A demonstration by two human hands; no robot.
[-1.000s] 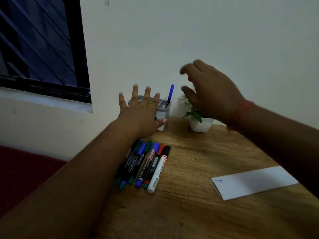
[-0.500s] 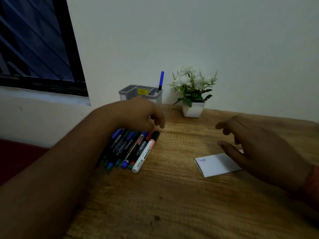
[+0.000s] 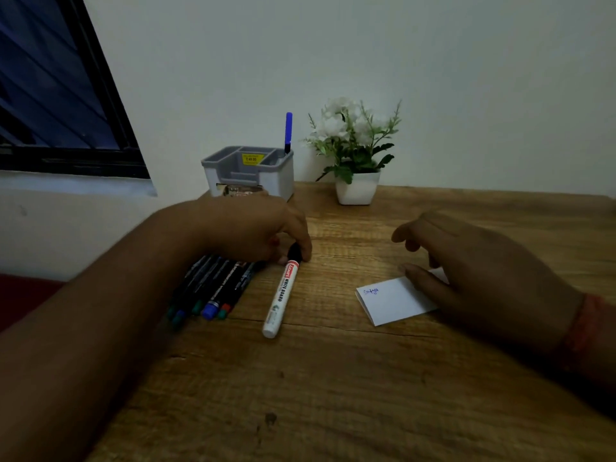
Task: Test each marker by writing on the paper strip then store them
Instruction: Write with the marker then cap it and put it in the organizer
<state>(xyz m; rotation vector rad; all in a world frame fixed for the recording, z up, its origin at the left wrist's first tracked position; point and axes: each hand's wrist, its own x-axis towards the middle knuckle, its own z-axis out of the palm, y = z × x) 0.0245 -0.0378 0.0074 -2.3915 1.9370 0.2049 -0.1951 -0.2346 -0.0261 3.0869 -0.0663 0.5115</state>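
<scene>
A white whiteboard marker (image 3: pixel 281 296) with a black cap lies on the wooden table (image 3: pixel 333 378), pulled a little away from a row of several dark markers (image 3: pixel 213 288). My left hand (image 3: pixel 253 228) pinches its black cap end with curled fingers. A white paper strip (image 3: pixel 390 303) with small blue writing lies to the right. My right hand (image 3: pixel 483 271) rests on the strip's right part, fingers relaxed. A blue marker (image 3: pixel 288 131) stands in the grey organiser (image 3: pixel 246 175) at the back.
A small white pot with a white-flowered plant (image 3: pixel 356 151) stands right of the organiser, against the wall. A dark window (image 3: pixel 56 95) is at the upper left. The table's left edge runs close beside the marker row.
My left hand dropped from the organiser to the marker row and drew the white marker away from the others. My right hand came down onto the paper strip.
</scene>
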